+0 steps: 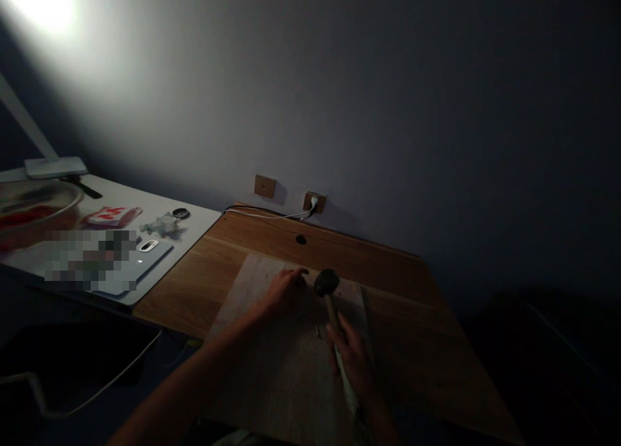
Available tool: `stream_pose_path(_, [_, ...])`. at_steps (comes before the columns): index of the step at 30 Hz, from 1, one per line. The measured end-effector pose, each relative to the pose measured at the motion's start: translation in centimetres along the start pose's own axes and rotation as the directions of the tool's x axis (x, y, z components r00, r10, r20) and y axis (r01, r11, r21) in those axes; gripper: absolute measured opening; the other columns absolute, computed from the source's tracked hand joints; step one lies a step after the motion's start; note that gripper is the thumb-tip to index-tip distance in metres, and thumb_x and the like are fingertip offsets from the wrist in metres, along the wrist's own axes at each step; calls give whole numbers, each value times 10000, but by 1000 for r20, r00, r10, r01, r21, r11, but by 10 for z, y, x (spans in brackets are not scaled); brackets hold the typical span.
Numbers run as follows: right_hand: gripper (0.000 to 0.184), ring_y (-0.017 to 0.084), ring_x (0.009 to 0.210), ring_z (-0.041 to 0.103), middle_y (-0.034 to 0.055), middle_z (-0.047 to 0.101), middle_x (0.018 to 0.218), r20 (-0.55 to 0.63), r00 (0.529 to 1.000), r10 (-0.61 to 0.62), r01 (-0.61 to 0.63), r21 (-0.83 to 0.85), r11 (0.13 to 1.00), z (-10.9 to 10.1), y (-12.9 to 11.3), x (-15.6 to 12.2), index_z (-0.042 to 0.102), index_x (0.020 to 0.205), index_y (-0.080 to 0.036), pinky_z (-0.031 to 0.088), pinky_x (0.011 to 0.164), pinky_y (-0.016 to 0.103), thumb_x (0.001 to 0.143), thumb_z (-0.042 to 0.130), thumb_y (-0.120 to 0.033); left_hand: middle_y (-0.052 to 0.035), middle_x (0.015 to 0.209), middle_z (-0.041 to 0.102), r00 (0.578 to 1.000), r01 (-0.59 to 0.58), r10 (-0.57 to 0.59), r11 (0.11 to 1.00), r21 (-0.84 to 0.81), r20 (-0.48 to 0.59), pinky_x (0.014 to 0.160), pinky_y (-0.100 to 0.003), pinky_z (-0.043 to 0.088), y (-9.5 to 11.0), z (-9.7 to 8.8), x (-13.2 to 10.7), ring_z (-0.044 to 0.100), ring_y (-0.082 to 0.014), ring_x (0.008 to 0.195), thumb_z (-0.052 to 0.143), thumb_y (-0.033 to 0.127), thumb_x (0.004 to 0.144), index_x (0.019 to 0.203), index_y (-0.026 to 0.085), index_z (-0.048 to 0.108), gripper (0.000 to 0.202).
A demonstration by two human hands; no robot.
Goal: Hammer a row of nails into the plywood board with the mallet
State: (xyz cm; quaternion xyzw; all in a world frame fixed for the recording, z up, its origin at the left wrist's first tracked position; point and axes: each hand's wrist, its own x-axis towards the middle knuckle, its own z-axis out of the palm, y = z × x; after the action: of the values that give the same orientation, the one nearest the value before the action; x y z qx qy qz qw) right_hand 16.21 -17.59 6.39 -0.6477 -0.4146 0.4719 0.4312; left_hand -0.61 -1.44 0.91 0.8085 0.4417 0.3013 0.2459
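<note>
My right hand (pixel 353 352) is wrapped round the pale handle of a mallet (pixel 326 283) with a dark, rounded head. The mallet head is over the upper right part of a pale wooden board (pixel 262 381). Just left of the head, my left hand (pixel 285 288) is low over the board, its fingers curled and the tips drawn together. Whatever lies between those fingertips is too dark and small to make out. A small, thin metal piece like a nail (pixel 318 331) is on the board between my hands.
The board lies on a brown wooden table (pixel 402 342) against the wall. A white table (pixel 198 221) adjoins it at left, bearing a lamp base (pixel 55 167), a clear bowl (pixel 72 208), a red-and-white packet (pixel 112 215) and crumpled plastic (pixel 163 226). A white plug (pixel 314 201) sits in a socket.
</note>
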Motion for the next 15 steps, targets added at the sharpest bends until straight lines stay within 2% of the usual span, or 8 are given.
stream_pose_path(4, [528, 71, 338, 414, -87, 510, 614, 64, 997, -39, 39, 1, 999, 14, -13, 9, 597, 1209, -177, 345, 306, 188, 849, 612, -563, -34, 941, 751, 1000, -18, 17, 997, -74, -16, 783, -268, 526, -5, 3, 0, 690, -174, 838, 582, 99, 811, 1237, 211, 642, 445])
stream_pose_path(8, [590, 67, 316, 385, -113, 464, 572, 115, 991, -67, 64, 27, 998, 24, -9, 17, 556, 1265, -156, 301, 291, 176, 846, 599, -569, -34, 876, 754, 1000, -23, 19, 987, -158, -24, 679, -256, 498, -3, 1, 0, 686, -189, 739, 603, 98, 795, 1223, 152, 642, 434])
stream_pose_path(11, [643, 67, 304, 364, -123, 449, 552, 98, 993, -71, 69, 28, 997, 26, -5, 22, 542, 1266, -140, 294, 281, 179, 813, 606, -593, -44, 880, 759, 1000, -20, 16, 982, -190, -25, 673, -257, 498, -3, 1, 0, 688, -199, 736, 616, 101, 795, 1225, 137, 642, 432])
stream_pose_path(15, [548, 67, 314, 372, -119, 442, 542, 89, 992, -85, 84, 14, 996, 25, -3, 24, 577, 1139, -158, 300, 286, 176, 811, 598, -597, -47, 888, 759, 1000, -7, 3, 979, -206, -19, 690, -255, 512, -5, 3, 1, 690, -183, 748, 628, 121, 804, 1226, 162, 634, 424])
